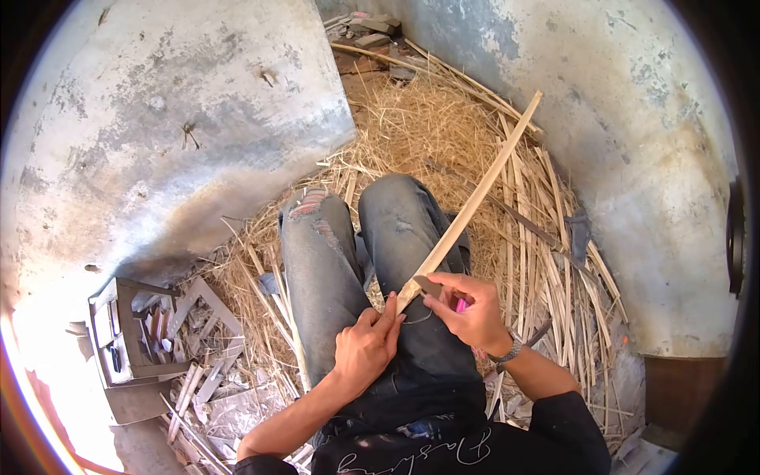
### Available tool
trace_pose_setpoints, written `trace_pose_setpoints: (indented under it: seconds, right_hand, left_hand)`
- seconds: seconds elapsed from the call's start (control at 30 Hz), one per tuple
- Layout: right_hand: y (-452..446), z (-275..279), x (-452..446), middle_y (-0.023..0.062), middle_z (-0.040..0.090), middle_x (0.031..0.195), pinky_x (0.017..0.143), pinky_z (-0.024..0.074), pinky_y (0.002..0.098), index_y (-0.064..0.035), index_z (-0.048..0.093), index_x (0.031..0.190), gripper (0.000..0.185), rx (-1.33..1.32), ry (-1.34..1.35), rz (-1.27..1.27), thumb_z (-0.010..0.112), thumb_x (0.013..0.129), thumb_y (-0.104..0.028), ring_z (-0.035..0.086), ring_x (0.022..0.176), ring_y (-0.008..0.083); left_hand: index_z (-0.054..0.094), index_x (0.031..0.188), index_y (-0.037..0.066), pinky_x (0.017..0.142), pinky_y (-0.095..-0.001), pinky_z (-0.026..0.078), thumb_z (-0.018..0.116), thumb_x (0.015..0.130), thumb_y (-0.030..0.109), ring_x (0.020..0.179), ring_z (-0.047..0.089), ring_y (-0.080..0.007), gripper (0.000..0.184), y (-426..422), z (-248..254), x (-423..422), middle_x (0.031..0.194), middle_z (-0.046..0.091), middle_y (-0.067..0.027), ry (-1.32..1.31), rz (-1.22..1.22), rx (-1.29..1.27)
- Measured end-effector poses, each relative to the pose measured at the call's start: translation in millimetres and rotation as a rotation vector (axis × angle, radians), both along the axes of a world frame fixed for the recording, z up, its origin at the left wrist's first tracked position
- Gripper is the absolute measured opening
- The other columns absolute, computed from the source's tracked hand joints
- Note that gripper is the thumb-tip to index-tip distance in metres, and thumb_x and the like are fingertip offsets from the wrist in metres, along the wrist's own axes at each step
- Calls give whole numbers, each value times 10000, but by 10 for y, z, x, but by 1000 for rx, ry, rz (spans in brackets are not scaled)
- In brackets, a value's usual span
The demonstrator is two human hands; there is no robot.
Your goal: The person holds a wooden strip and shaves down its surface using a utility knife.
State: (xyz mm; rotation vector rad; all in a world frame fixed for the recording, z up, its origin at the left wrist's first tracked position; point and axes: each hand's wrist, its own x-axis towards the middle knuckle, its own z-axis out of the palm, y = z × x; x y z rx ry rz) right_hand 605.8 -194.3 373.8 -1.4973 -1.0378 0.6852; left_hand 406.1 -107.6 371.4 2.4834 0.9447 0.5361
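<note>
Now the pale strip [471,202] is pinned at 1 end by the left hand [366,344], fingers bunched, a dark blade [428,284] pinched against it by the right hand [473,310]; the far tip is angled free above straw [412,119], towards the wall [633,182].

Worn on the head; looks forward and steeply down. Takes in the black shirt [507,443] at the bottom edge, close by, then the left hand [366,343] and right hand [476,313] from near, below centre. Reaches past the jeans [318,273] to straw [419,119] and, farther off, to the pale walls [625,198]. Covers a wide field; bends the walls and darkens to black at the corners.
</note>
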Motion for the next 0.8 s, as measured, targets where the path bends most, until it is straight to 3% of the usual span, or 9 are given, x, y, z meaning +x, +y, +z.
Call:
trace_pose_setpoints:
  seconds: [0.07, 0.13, 0.23, 0.3, 0.43, 0.53, 0.67, 0.7, 0.8]
  right_hand:
    - [-59, 50, 68, -4, 720, 784, 550, 449, 207, -56, 771, 1223, 403, 19, 17, 36, 857, 831, -18, 563, 607, 16]
    - [-167, 253, 180, -3, 700, 745, 552, 457, 219, -84, 789, 1213, 400, -28, -147, 181, 824, 831, 28, 577, 600, 33]
    - [-261, 175, 602, 69, 716, 785, 572, 485, 278, -74, 779, 1249, 375, -159, -190, -215, 779, 883, 7, 607, 612, 88]
    - [-349, 217, 1133, 102, 746, 872, 612, 504, 296, -61, 765, 1270, 377, -80, -911, -471, 784, 897, -15, 631, 673, 125]
    - [-277, 250, 1044, 135, 758, 908, 634, 512, 302, -72, 747, 1306, 364, -130, -621, -464, 755, 943, -55, 628, 663, 225]
    - [-121, 241, 915, 160, 756, 883, 615, 498, 306, -73, 753, 1296, 335, -104, -702, -376, 733, 962, -57, 620, 636, 224]
    - [25, 101, 716, 197, 744, 849, 561, 460, 330, -67, 770, 1266, 319, -14, -534, -244, 761, 947, -69, 591, 575, 193]
    - [56, 13, 718, 176, 713, 759, 542, 453, 331, -74, 773, 1266, 331, -4, -541, -257, 781, 936, -80, 570, 540, 188]
    - [85, -7, 718, 158, 670, 691, 525, 445, 332, -83, 775, 1265, 334, -63, -590, -271, 780, 931, -69, 551, 511, 193]
  left_hand:
    - [722, 1343, 102, 509, -405, 510, 786, 950, 205, 528, 588, -237, 411, 7, -1, 5, 719, 551, -63, -5, 6, -4]
    - [724, 1344, 116, 504, -403, 508, 785, 950, 210, 519, 584, -235, 409, 4, 9, 13, 715, 550, -61, -3, 27, -3]
    - [727, 1342, 126, 497, -405, 504, 794, 944, 222, 513, 580, -230, 415, -2, -1, -6, 715, 549, -52, -20, 28, -6]
    - [726, 1343, 130, 488, -404, 500, 798, 941, 228, 509, 579, -226, 420, -11, -17, -20, 716, 548, -46, -16, 20, 8]
    - [724, 1349, 149, 461, -402, 491, 808, 932, 241, 494, 569, -214, 435, 5, -7, 2, 724, 548, -31, 7, -5, 102]
    - [724, 1349, 158, 453, -400, 489, 809, 930, 237, 487, 566, -210, 435, 15, 22, 0, 731, 551, -23, 39, -11, 117]
    - [723, 1350, 159, 454, -400, 490, 812, 925, 234, 487, 569, -212, 441, 13, -7, -4, 735, 548, -22, 26, -5, 146]
    - [722, 1350, 159, 454, -401, 490, 813, 923, 233, 488, 571, -214, 443, 13, -15, -6, 736, 548, -22, 28, -5, 151]
    - [721, 1352, 158, 455, -403, 489, 814, 920, 228, 489, 576, -220, 447, 6, -39, 1, 739, 547, -25, 31, -5, 154]
